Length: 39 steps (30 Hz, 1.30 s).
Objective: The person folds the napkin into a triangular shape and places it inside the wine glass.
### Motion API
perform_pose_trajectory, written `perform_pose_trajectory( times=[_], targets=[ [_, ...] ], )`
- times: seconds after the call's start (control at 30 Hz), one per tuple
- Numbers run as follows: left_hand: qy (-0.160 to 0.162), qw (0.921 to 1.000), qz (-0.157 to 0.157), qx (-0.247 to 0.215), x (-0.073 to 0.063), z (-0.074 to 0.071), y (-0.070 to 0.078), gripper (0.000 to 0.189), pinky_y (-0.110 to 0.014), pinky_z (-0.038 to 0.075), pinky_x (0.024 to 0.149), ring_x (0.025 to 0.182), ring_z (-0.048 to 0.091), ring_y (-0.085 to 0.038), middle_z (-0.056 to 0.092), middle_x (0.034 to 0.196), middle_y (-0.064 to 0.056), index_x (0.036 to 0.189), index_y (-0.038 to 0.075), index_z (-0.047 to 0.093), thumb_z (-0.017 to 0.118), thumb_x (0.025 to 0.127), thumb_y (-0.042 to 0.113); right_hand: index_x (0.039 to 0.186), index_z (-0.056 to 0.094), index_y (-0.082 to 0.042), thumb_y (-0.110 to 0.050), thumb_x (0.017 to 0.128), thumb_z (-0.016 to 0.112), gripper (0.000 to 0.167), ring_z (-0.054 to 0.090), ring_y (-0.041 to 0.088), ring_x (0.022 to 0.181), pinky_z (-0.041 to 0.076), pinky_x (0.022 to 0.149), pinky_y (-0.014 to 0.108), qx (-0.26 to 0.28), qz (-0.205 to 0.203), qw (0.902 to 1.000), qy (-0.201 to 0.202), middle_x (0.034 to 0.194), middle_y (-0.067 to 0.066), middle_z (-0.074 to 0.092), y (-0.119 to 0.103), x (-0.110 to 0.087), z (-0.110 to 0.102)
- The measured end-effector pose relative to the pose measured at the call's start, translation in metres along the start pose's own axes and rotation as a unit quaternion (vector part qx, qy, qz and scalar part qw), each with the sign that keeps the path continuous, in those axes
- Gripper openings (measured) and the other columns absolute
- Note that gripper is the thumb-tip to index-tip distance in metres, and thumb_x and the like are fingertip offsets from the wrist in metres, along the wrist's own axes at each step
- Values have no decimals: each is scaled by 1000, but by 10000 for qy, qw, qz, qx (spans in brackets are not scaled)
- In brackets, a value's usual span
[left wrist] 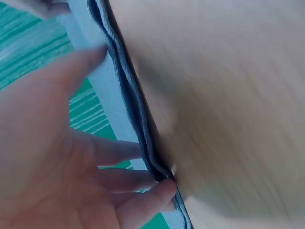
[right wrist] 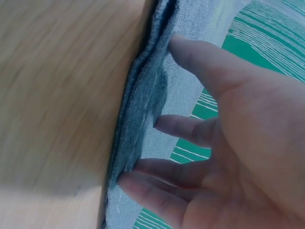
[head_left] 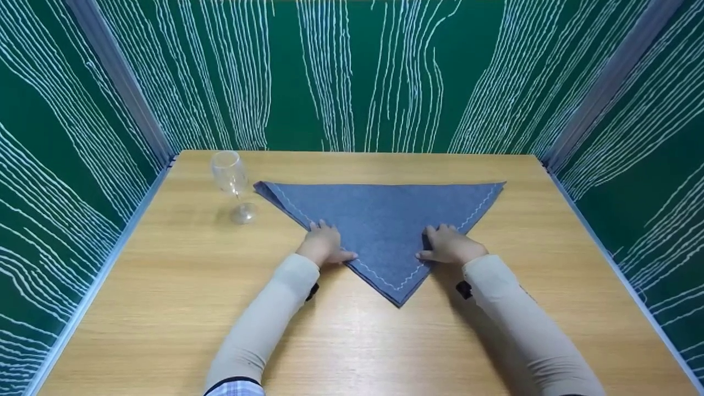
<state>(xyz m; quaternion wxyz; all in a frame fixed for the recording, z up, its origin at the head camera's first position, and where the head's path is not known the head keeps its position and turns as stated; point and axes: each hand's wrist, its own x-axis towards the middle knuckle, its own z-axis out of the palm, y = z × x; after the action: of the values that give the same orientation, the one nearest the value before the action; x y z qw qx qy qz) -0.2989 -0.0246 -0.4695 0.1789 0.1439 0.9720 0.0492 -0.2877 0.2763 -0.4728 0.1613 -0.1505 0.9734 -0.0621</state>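
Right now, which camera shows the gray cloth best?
The head view: all three corners of the cloth show, though the left hand and right hand cover small parts. The left and right wrist views each show only a stretch of it, its layered edge close up.

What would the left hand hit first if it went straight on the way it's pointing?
The folded gray cloth, which the left hand touches; beyond that, probably the green wall. The glass seems off to the left, though depth is unclear.
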Motion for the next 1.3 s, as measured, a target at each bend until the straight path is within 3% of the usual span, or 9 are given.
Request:
perform_pose_trajectory(
  times=[0.33, 1.13, 1.23, 1.3],
  targets=[
    [165, 9998, 82, 26, -2, 2, -4, 101, -52, 21, 118, 144, 21, -50, 23, 156, -32, 152, -7, 30, 58, 90, 68, 130, 46, 10, -43, 97, 64, 65, 49, 46, 112, 44, 95, 60, -103, 29, 9999, 0, 121, 35, 51, -3, 0, 1],
    [145, 9998, -73, -145, -1, 2, -22, 102, -52, 29, 115, 147, 16, -47, 18, 160, -30, 155, -5, 25, 58, 90, 67, 137, 42, 12, -45, 98, 61, 72, 44, 50, 119, 43, 97, 63, -39, -88, 9998, 174, 129, 39, 45, -12, 6, 6],
    [237, 9997, -2, -29, -3, 3, -19, 94, -54, 34, 112, 145, 20, -48, 22, 159, -29, 154, -2, 31, 58, 93, 63, 138, 40, 12, -46, 98, 61, 74, 43, 50, 120, 43, 97, 63, -27, -39, 9999, 121, 130, 39, 44, -12, 7, 6],
    [410, 9987, 284, 114, -5, 5, -14, 78, -54, 39, 108, 141, 33, -46, 36, 154, -25, 148, 1, 45, 60, 95, 56, 139, 41, 12, -46, 98, 61, 74, 43, 50, 120, 42, 98, 63, -32, -8, 9999, 101, 130, 39, 44, -12, 7, 5]
  ],
)
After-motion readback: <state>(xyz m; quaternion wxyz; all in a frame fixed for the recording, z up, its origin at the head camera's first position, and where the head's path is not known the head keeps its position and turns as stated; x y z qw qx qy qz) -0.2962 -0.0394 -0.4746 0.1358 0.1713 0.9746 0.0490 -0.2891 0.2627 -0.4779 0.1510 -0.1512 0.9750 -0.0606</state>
